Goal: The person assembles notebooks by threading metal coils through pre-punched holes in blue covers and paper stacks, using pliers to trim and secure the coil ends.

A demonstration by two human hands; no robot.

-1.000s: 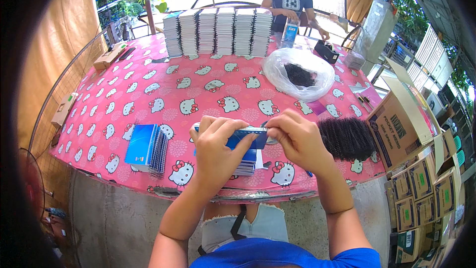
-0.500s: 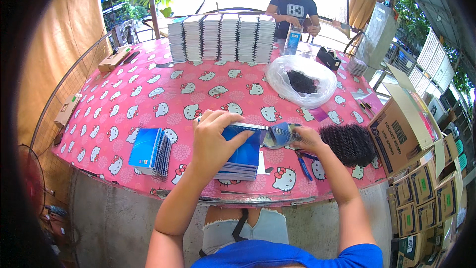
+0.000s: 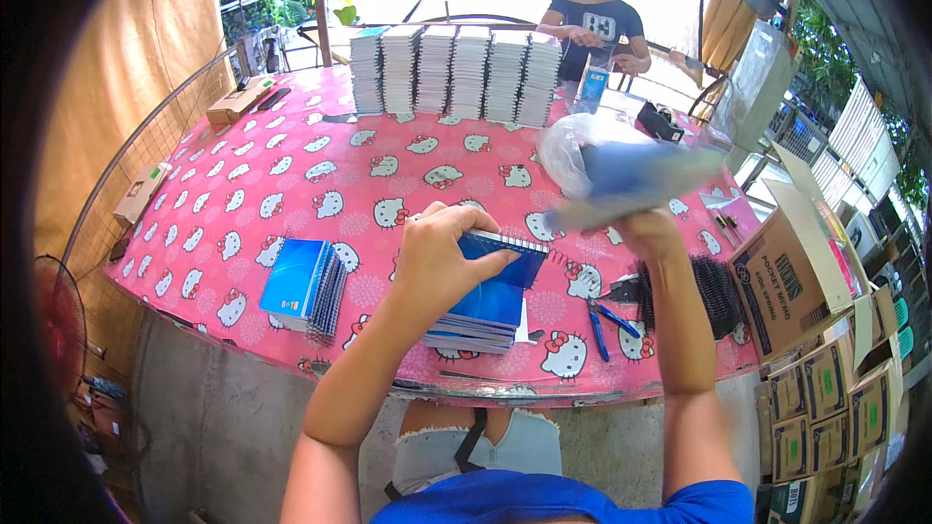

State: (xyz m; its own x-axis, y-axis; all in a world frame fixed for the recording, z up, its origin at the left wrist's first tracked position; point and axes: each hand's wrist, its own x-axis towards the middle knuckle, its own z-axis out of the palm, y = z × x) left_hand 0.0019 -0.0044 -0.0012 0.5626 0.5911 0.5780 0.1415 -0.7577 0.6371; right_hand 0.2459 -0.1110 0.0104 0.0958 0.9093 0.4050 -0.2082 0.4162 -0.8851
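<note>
My left hand (image 3: 442,257) grips a small blue spiral notebook (image 3: 515,254) by its upper edge, tilted so its punched holes face up. A thin dark coil pokes out from the notebook's right end. Beneath lies a stack of blue notebooks (image 3: 471,330). My right hand (image 3: 652,231) is raised to the right, closed on a blue-and-grey thing (image 3: 636,184) too smeared by motion to name. Close to my right forearm are blue-handled pliers (image 3: 612,325) and a pile of black spiral coils (image 3: 709,299). Left of my left arm sits another stack of blue notebooks (image 3: 303,283).
Tall notebook stacks (image 3: 456,73) line the far edge. A clear plastic bag (image 3: 568,150) is partly hidden behind the blurred thing. An open carton (image 3: 786,267) stands at the right. Across the table (image 3: 388,184), a person (image 3: 597,24) handles a blue item in clear plastic.
My right hand has lifted the blue-and-grey thing up and right, away from the notebook's end. My left hand keeps its hold. The whole view has shifted slightly.
</note>
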